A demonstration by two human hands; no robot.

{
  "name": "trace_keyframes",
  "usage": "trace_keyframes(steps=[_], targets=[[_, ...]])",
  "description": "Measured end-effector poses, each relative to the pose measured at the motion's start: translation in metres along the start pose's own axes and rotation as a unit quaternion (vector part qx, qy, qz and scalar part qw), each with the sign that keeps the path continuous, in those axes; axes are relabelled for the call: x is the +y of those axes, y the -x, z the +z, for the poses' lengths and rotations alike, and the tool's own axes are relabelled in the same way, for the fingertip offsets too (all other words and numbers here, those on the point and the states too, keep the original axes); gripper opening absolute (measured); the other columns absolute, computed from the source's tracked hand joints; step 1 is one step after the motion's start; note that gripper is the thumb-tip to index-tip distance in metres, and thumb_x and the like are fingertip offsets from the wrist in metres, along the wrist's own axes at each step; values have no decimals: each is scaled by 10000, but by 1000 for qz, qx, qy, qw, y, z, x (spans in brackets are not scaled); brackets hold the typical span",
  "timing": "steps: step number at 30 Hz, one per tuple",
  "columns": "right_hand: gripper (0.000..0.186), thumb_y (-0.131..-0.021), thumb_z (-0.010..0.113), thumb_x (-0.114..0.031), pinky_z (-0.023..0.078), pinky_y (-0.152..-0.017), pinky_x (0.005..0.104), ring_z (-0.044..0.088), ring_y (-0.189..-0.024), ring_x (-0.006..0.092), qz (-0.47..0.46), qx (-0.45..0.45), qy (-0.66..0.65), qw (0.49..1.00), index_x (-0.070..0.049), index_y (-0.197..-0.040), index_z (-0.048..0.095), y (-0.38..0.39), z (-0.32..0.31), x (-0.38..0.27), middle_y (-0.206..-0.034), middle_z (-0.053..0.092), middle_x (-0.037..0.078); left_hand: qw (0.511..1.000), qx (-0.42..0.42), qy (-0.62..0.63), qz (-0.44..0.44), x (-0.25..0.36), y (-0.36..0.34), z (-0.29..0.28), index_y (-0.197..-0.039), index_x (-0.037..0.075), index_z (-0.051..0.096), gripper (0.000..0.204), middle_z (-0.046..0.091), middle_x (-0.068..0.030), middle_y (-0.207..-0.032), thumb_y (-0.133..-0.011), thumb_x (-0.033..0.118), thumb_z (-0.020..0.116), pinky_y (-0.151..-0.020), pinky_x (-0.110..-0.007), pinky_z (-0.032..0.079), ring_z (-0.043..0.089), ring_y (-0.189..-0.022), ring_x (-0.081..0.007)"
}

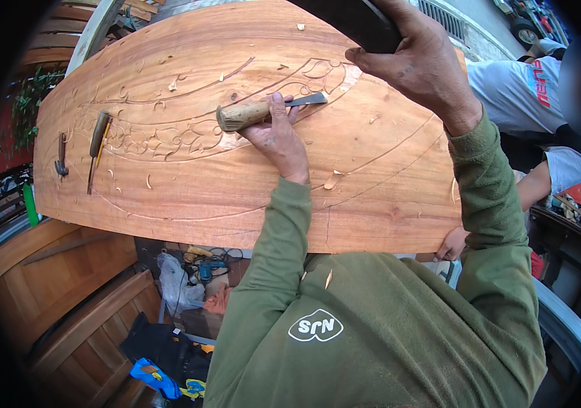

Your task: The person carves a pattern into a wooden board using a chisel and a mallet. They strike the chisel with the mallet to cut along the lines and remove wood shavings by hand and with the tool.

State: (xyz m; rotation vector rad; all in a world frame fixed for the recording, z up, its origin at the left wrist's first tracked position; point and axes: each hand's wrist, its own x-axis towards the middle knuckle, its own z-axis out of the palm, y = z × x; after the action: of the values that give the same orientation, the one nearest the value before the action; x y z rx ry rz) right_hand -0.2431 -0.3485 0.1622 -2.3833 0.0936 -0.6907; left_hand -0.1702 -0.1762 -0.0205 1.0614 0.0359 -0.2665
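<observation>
In my left hand is a chisel with a thick wooden handle, its flat metal blade pointing right. The chisel lies low over a large wooden board carved with curving lines and a leafy scroll pattern. My right hand is raised over the board's far right side, closed round a long dark block; only part of the block shows, as the top edge cuts it off. At the board's left end lie a second chisel-like tool, a yellow pencil and a small hammer.
Several wood shavings are scattered on the board. A person in a white shirt is close on the right, one hand at the board's near edge. Below the board are a plastic bag, a power tool and wooden panels.
</observation>
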Motion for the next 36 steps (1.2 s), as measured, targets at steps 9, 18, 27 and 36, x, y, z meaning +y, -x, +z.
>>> trace_keyframes(steps=[9, 18, 27, 36], targets=[[883, -844, 757, -12, 593, -1010, 413, 718, -1204, 299, -82, 11, 35, 996, -150, -1658, 445, -34, 14, -29, -1405, 680, 209, 998, 34, -21, 44, -16, 7, 3, -1579, 53, 232, 747, 582, -172, -1360, -1035, 108, 742, -821, -338, 675, 672, -1134, -210], [565, -921, 702, -107, 568, -674, 473, 744, -813, 315, -271, -349, 255, 860, -162, -1481, 645, -89, 48, -57, -854, 722, 142, 998, 11, -14, 60, -26, 17, 6, -1509, 110, 267, 619, 505, -134, -1442, -1056, 132, 689, -950, -451, 657, 653, -1151, -240], [561, -974, 713, -155, 638, -833, 401, 767, -971, 252, -263, -404, 330, 812, -355, -1494, 650, -95, 82, -54, -1053, 790, 32, 999, 12, -5, 37, -25, 11, 11, -1552, 136, 263, 650, 512, -122, -1432, -1044, 77, 664, -956, -452, 658, 639, -1193, -236], [833, -840, 807, -95, 585, -771, 409, 712, -908, 297, -25, -13, 153, 988, -178, -1615, 512, -16, 13, -24, -1018, 667, 166, 985, -132, 54, 97, 38, -35, 40, -1531, 80, 293, 652, 689, -165, -1191, -1044, 140, 722, -889, -408, 682, 751, -1055, -275]])
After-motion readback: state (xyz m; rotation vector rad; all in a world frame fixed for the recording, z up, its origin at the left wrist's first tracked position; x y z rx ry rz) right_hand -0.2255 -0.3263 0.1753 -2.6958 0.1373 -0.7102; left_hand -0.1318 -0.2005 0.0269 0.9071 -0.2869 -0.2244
